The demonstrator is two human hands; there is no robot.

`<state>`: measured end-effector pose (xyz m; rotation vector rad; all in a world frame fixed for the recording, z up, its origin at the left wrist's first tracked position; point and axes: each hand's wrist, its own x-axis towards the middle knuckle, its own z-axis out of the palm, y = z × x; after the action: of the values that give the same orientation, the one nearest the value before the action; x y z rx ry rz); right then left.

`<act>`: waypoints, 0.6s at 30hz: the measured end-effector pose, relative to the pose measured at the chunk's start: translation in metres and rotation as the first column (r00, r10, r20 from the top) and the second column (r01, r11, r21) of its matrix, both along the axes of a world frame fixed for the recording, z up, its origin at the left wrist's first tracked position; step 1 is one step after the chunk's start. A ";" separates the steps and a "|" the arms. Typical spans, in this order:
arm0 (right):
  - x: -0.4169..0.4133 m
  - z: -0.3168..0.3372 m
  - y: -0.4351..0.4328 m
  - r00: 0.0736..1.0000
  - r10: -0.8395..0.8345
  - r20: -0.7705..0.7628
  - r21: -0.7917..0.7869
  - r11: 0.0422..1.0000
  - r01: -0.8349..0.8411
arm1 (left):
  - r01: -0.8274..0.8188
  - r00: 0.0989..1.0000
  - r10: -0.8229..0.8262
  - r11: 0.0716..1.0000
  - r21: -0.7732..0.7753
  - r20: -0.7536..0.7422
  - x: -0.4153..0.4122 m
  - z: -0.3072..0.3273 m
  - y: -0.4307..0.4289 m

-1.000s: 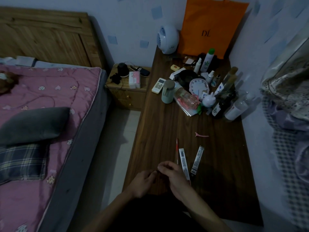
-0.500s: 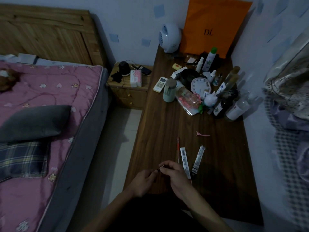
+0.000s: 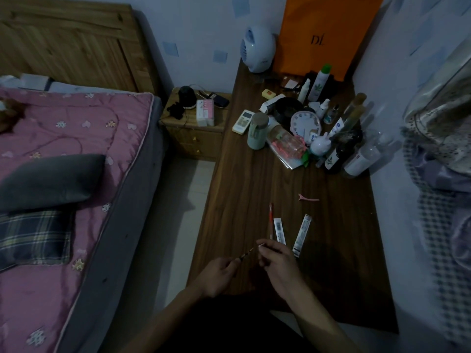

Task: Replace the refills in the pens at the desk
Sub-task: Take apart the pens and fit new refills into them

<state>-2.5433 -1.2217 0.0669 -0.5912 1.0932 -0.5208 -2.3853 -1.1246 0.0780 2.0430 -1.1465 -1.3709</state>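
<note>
Over the near end of the dark wooden desk (image 3: 254, 189), my left hand (image 3: 218, 275) pinches a thin dark pen part (image 3: 246, 253) whose tip points up and right. My right hand (image 3: 276, 261) holds another pen piece with a pale end (image 3: 260, 246) between thumb and fingers, a short gap from the left one. A red pen (image 3: 271, 220) lies on the desk just beyond the hands. Next to it lie two flat refill packets, one (image 3: 279, 230) close to the pen and one (image 3: 302, 233) further right.
A pink hair clip (image 3: 308, 198) lies mid-desk. Bottles, a clock (image 3: 305, 123), a cup (image 3: 258, 135) and a remote (image 3: 243, 121) crowd the far end, before a fan (image 3: 257, 48) and an orange bag (image 3: 328, 34). A bed (image 3: 76, 174) stands left, with a nightstand (image 3: 196, 128) behind.
My hands were joined on the pen; now they have drawn apart, the left one sliding left with its piece. The view has shifted slightly.
</note>
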 end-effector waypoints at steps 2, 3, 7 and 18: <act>-0.005 -0.003 -0.002 0.998 -0.047 -0.038 -0.003 0.999 0.047 | 0.001 1.000 -0.001 1.000 -0.001 -0.015 0.000 -0.002 0.003; -0.007 -0.005 -0.003 0.995 -0.063 -0.071 -0.011 0.998 0.062 | -0.009 1.000 0.009 1.000 0.000 -0.019 0.000 -0.003 0.004; -0.019 -0.019 -0.004 0.936 -0.008 -0.352 -0.131 0.991 -0.041 | -0.056 0.998 0.056 0.998 0.004 -0.029 0.000 -0.012 0.007; -0.030 -0.056 0.013 0.502 0.182 -0.846 -0.228 0.727 -0.648 | -0.180 0.984 0.180 0.982 0.064 0.006 -0.001 -0.052 0.017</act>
<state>-2.5738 -1.2090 0.0107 -1.6812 1.5578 -0.0520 -2.3858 -1.1078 0.0256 2.1331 -0.9033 -1.3344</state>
